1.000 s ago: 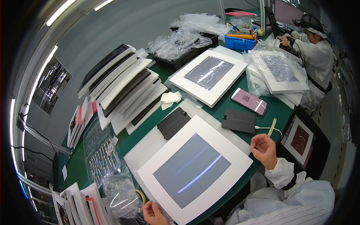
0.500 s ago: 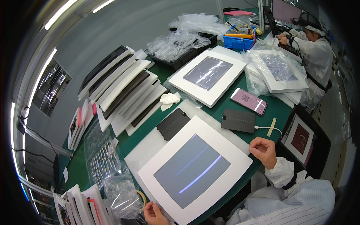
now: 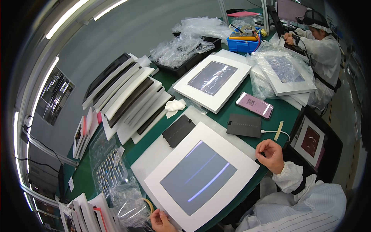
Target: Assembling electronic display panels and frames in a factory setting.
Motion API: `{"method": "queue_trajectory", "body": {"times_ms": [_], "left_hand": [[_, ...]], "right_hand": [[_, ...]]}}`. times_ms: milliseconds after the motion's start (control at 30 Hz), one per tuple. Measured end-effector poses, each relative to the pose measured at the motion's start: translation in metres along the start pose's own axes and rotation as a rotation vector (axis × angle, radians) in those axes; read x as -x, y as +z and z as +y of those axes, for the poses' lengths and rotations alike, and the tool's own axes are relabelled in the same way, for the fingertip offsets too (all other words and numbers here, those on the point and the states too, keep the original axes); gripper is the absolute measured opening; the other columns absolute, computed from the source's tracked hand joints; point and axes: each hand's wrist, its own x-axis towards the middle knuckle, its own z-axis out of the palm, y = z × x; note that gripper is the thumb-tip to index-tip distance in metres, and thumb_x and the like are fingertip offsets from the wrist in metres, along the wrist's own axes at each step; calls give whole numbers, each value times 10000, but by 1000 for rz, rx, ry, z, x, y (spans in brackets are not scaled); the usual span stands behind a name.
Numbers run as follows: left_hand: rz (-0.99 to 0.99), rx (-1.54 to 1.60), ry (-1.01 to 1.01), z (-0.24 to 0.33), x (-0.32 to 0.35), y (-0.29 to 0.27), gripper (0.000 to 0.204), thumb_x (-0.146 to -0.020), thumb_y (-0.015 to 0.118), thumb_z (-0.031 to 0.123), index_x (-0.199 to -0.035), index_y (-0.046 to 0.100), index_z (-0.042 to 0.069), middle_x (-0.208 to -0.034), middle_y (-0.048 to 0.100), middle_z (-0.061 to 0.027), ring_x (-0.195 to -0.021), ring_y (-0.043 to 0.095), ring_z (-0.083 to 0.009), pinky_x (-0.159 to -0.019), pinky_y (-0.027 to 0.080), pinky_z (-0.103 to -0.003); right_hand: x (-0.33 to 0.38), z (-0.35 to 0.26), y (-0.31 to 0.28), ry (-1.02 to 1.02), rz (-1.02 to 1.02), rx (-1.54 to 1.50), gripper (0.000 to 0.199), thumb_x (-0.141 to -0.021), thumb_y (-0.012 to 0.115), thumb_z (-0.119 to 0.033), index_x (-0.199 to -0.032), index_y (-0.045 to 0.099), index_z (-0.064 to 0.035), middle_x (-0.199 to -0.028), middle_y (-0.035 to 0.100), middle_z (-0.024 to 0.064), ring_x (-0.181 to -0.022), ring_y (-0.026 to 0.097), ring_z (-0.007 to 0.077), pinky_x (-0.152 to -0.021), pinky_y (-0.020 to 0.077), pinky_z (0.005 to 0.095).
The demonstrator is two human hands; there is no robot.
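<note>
A white picture frame (image 3: 242, 165) with a grey glossy panel (image 3: 199, 178) lies tilted in front of me, light streaks reflecting in the panel. At its near left edge my left hand (image 3: 162, 222) has its fingers bent against the rim, partly cut off by the picture's lower edge. My right hand (image 3: 273, 156) is curled beside the frame's right corner, thumb and index finger close together; whatever might be between them cannot be made out. A white foam sheet (image 3: 140, 167) lies beneath the frame. One dark grey flat box (image 3: 177, 131) is behind it, another (image 3: 243, 125) has a white cable attached.
Another white frame (image 3: 236, 84) lies at the back, with wrapped frames (image 3: 297, 87) right of it. A phone (image 3: 254, 105), stacked panels (image 3: 133, 100), a clear tray of small parts (image 3: 112, 174), a black bin (image 3: 185, 67) of plastic film and a blue box (image 3: 242, 45) surround it. A co-worker (image 3: 322, 58) sits far right.
The view has shifted slightly, moving the whole scene a little. The fingers of my right hand have lifted and curled a bit more; my left hand stays at the frame's edge.
</note>
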Motion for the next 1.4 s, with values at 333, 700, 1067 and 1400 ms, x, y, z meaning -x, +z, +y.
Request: {"method": "queue_trajectory", "body": {"times_ms": [333, 700, 1067, 1400], "left_hand": [[25, -80, 23, 9, 0, -2, 148, -862, 589, 82, -975, 554, -7, -867, 599, -76, -704, 548, -117, -633, 455, -232], [-985, -689, 153, 57, 108, 26, 161, -776, 655, 117, -910, 633, 30, -763, 618, -138, -635, 592, -248, -573, 458, -322], [-576, -259, -581, -126, 66, -54, 51, -784, 648, 47, -822, 630, 18, -645, 519, 4, -524, 405, -58, -471, 307, -198], [-822, -334, 136, 66, 111, 39, 54, -779, 633, 1, -825, 606, 13, -642, 502, 10, -548, 413, -55, -504, 335, -186]], "right_hand": [[1, -1, 3, -89, 95, 109, 304, -729, 671, 20, -660, 387, -64, -653, 370, -18, -587, 348, 64, -548, 313, 209], [7, 2, 5, -69, 281, 222, 478, -782, 624, -13, -542, 219, -96, -497, 241, -60, -495, 195, 32, -432, 178, 241], [2, -1, 9, -44, 258, 344, 472, -790, 623, -42, -540, 228, -105, -495, 228, -64, -492, 200, 34, -423, 185, 242], [-6, -3, 1, 35, 215, 299, 492, -774, 656, -106, -547, 219, -114, -513, 203, -54, -496, 186, 51, -442, 184, 253]]}}
